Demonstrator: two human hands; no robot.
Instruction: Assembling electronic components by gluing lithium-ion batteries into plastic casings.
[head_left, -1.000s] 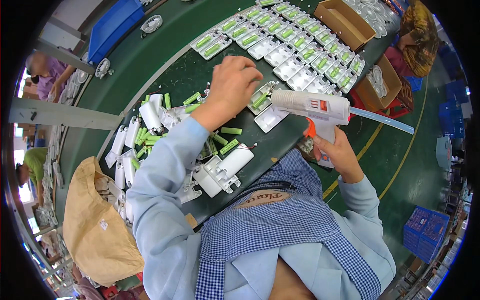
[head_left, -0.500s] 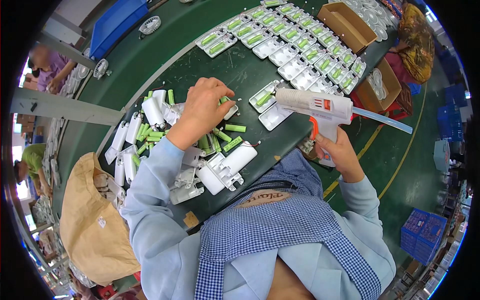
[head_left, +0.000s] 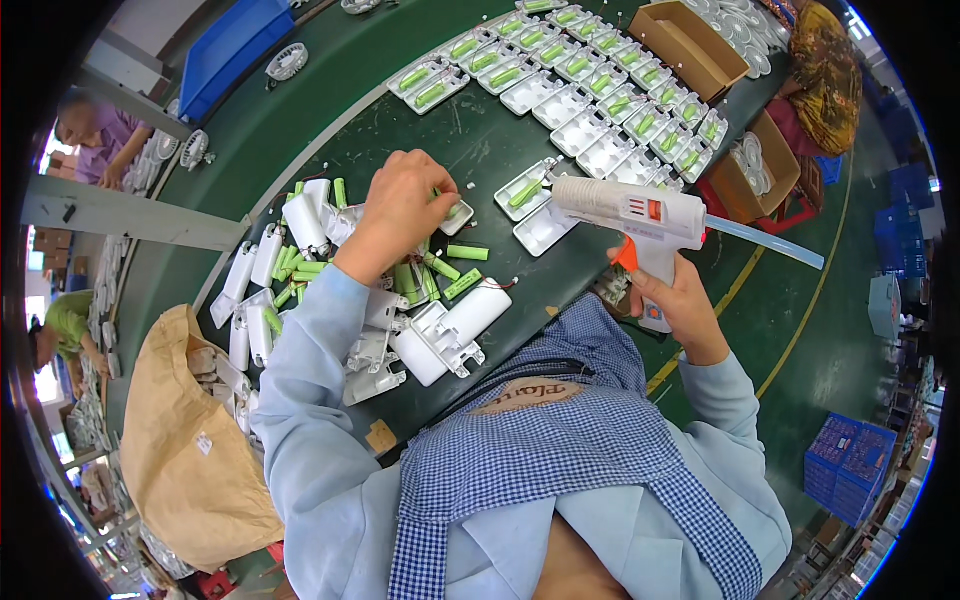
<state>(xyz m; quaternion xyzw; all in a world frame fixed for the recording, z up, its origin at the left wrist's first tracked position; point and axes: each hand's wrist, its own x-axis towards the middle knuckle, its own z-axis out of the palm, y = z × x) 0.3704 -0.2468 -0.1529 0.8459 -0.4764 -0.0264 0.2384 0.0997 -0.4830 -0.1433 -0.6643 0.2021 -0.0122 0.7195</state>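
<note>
My right hand (head_left: pixel 685 308) is wrapped round the grip of a white hot glue gun (head_left: pixel 630 208), which has an orange trigger and a clear glue stick out of its back. Its nozzle is over a white plastic case (head_left: pixel 519 196) with a green battery inside. Next to that lies a white case without a battery (head_left: pixel 540 232). On the left, my left hand (head_left: pixel 398 212) pinches a green battery (head_left: pixel 437 193), partly hidden by the fingers, at a white case (head_left: pixel 457 218). Loose green batteries (head_left: pixel 463 284) and white cases (head_left: pixel 425 345) lie around that wrist.
Rows of white cases (head_left: pixel 600 115), many with batteries, cover the table's far right. Cardboard boxes (head_left: pixel 690 45) stand beyond them. A tan sack (head_left: pixel 180 440) is at the left, near a metal post (head_left: pixel 140 215). Other people sit at the far right and left.
My left hand has shifted slightly left, its fingers still closed. The glue gun stays nearly in place, while its orange trigger now sits farther forward.
</note>
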